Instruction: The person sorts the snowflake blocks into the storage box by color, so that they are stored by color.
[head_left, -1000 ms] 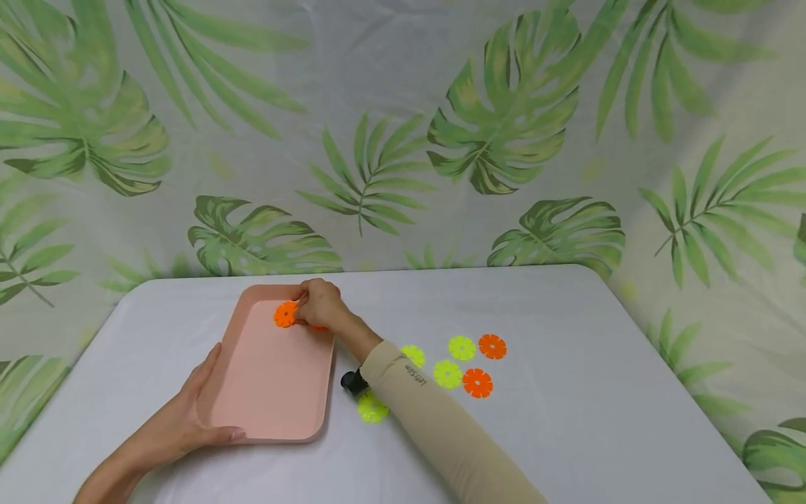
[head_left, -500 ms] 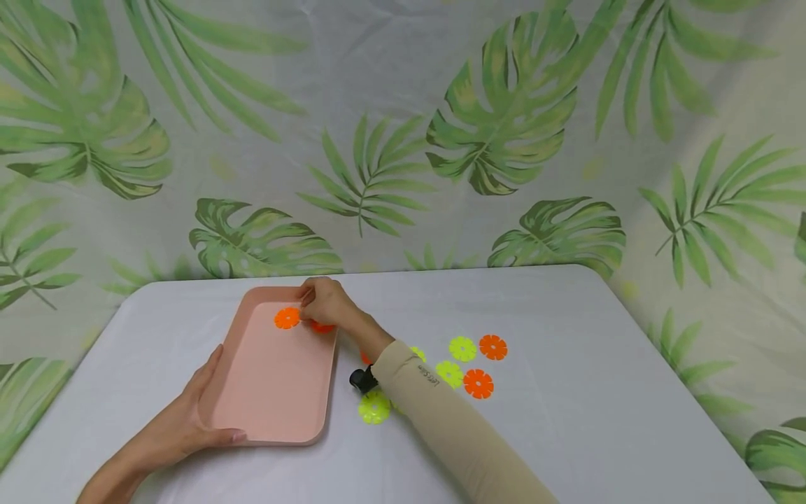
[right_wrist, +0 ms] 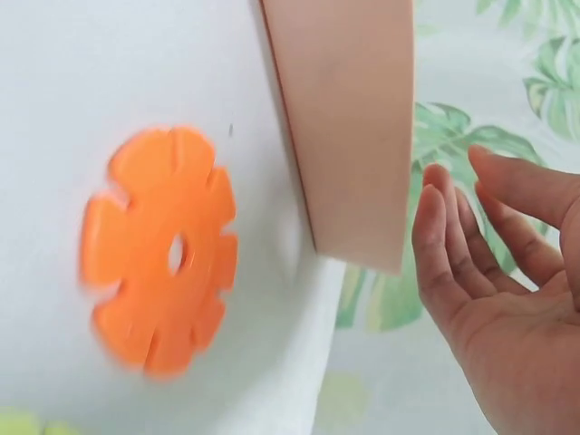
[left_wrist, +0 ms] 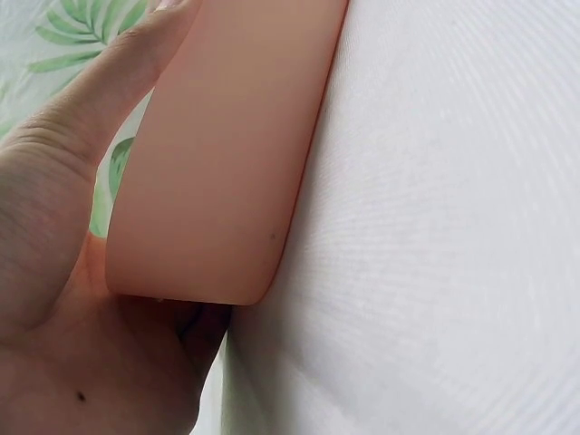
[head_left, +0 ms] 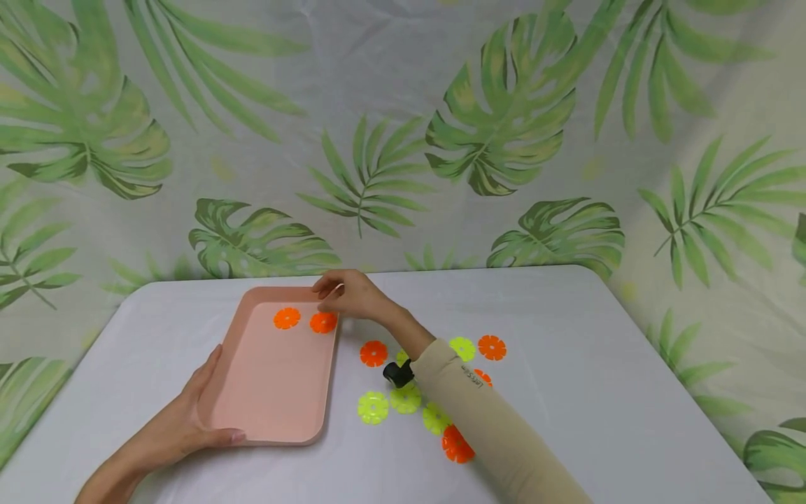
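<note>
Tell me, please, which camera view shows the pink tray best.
The head view: it shows nearly the whole pink tray, inside included, with bits of rim behind the left hand and right hand. Each wrist view shows only part of its outer side, close up.

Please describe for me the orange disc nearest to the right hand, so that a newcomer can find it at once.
On the white table, find the pink tray. Look at its far end, near the right hand. The orange disc you want lies at the right side, whereas the tray's other disc lies further left.
</note>
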A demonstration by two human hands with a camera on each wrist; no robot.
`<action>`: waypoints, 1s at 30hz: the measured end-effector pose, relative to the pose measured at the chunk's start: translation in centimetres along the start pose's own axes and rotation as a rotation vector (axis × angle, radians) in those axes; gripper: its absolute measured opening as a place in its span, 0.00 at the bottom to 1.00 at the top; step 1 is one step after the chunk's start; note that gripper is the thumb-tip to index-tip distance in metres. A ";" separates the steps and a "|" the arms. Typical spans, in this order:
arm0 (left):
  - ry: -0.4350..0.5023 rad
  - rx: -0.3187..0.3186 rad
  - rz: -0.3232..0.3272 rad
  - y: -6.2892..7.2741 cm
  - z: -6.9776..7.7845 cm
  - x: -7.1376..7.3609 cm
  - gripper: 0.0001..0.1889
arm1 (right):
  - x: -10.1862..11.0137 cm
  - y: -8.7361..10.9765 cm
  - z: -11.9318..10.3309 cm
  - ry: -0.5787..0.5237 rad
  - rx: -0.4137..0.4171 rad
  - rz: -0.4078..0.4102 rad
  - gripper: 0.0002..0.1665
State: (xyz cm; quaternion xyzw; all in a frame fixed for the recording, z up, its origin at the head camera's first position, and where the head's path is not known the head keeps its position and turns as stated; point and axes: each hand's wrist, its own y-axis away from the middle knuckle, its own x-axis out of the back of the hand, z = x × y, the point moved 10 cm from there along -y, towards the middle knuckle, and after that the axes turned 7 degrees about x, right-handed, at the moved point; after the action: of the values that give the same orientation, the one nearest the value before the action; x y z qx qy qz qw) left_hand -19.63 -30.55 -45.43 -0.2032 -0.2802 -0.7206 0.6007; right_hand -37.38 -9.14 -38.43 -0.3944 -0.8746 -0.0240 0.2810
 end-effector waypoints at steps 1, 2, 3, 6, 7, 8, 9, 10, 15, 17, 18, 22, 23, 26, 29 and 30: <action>-0.002 -0.003 0.002 0.0 0.0 0.0 0.70 | 0.2 0.3 0.0 -0.002 0.008 -0.003 0.20; -0.001 -0.010 0.004 0.0 0.0 0.0 0.70 | 0.4 0.5 0.0 0.001 0.012 -0.003 0.20; 0.000 -0.017 0.007 0.0 0.0 0.0 0.70 | 0.6 0.8 0.0 0.004 0.014 -0.003 0.19; 0.001 -0.036 0.017 0.0 -0.1 0.0 0.70 | 1.2 1.7 0.2 0.028 0.018 -0.003 0.19; 0.005 -0.038 0.018 0.0 -0.1 0.0 0.70 | 1.3 1.9 0.4 0.035 0.021 -0.002 0.20; 0.011 -0.036 0.016 0.0 -0.1 0.0 0.70 | 1.5 2.1 0.5 0.043 0.023 -0.002 0.20; 0.009 -0.034 0.015 0.0 -0.1 0.0 0.70 | 1.6 2.4 0.5 0.045 0.028 -0.004 0.20; 0.009 -0.031 0.013 0.0 -0.1 0.0 0.70 | 1.7 2.7 0.6 0.048 0.026 -0.004 0.20; 0.008 -0.029 0.006 0.0 0.0 -0.1 0.70 | 2.3 4.2 1.0 0.048 0.006 -0.015 0.19; 0.003 -0.040 0.014 0.0 0.2 0.0 0.70 | 2.5 4.7 1.2 0.057 -0.006 -0.020 0.19; -0.003 -0.048 0.021 0.0 0.3 0.0 0.70 | 2.6 4.9 1.4 0.063 -0.011 -0.022 0.18; -0.006 -0.052 0.025 0.0 0.4 0.1 0.70 | 3.0 5.8 2.0 0.067 -0.023 -0.032 0.19; -0.002 -0.046 0.019 0.0 0.3 0.0 0.70 | 3.0 5.9 2.2 0.069 -0.026 -0.036 0.20; 0.013 -0.033 0.005 0.0 0.0 -0.1 0.69 | 3.2 6.5 2.6 0.075 -0.034 -0.045 0.20; 0.018 -0.031 0.001 0.0 -0.1 -0.2 0.69 | 3.4 7.0 3.1 0.079 -0.051 -0.059 0.20; 0.019 -0.031 0.002 0.0 -0.1 -0.2 0.69 | 3.4 7.2 3.2 0.077 -0.057 -0.065 0.20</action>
State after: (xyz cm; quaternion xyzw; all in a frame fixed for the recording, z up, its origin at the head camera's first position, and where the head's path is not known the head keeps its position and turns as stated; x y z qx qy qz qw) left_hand -19.58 -30.47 -45.66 -0.2061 -0.2631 -0.7261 0.6009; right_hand -35.62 -1.01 -40.64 -0.3723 -0.8744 -0.0731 0.3023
